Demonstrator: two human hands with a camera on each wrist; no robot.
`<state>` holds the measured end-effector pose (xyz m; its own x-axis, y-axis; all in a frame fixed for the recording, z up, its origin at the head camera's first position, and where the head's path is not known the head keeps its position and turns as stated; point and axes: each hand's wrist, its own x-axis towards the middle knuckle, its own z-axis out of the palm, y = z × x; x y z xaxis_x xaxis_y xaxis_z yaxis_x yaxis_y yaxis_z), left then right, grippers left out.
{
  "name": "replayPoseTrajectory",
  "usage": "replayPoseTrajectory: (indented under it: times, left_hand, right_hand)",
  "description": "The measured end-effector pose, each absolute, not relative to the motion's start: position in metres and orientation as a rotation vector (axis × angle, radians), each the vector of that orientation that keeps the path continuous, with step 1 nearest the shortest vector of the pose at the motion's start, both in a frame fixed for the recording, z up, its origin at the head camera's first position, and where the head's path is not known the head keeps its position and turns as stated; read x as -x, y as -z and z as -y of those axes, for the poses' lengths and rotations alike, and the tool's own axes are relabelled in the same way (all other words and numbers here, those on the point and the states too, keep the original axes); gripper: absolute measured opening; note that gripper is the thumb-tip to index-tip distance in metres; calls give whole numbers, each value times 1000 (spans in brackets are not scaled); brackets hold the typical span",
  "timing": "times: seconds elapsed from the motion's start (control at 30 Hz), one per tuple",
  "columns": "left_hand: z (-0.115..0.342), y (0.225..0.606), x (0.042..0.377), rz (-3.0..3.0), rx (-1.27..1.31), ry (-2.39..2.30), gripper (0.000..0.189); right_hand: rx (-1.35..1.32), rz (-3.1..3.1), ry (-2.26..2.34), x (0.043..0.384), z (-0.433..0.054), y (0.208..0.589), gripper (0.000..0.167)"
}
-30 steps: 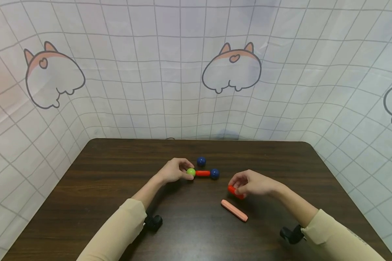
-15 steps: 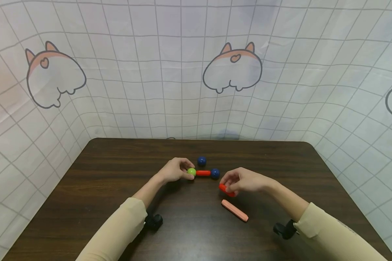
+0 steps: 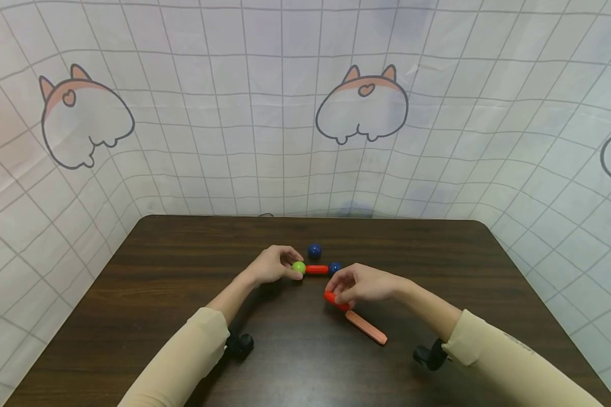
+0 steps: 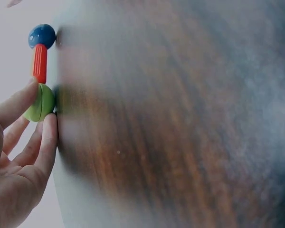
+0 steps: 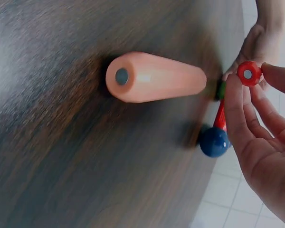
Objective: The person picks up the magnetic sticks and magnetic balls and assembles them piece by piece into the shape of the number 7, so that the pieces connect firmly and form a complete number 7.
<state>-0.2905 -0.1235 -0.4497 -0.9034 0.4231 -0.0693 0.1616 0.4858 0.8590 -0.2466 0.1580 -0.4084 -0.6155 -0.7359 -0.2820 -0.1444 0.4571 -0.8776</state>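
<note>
My left hand [image 3: 275,265] pinches a green ball [image 4: 41,103] between thumb and fingers. A short red rod [image 4: 39,63] joins that ball to a blue ball [image 4: 42,36] at its far end, all in one line on the table. My right hand [image 3: 368,282] holds a second red rod [image 3: 336,301] between thumb and fingertips, just in front of the blue ball. A round silvery spot shows on this rod's end in the right wrist view. Close by on the table lies a longer salmon-pink rod [image 5: 156,78], with a grey metal disc in its end.
A loose blue ball [image 3: 314,251] sits behind the joined pieces. The dark wood table [image 3: 183,237] ends at a white gridded curtain [image 3: 265,130]. Black wrist cameras hang under both cuffs, the left one [image 3: 240,345] and the right one [image 3: 429,357].
My right hand has moved left with the red rod, from right of the blue ball to in front of it, partly covering that ball. My left hand stays on the green ball.
</note>
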Motion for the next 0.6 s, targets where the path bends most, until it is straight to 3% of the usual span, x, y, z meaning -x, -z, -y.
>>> replayPoseTrajectory:
  times: [0.6]
  left_hand:
    - [123,453,292,-2483,-499,-1362,30]
  right_hand:
    - [762,-1924,1196,243,-123,421,24]
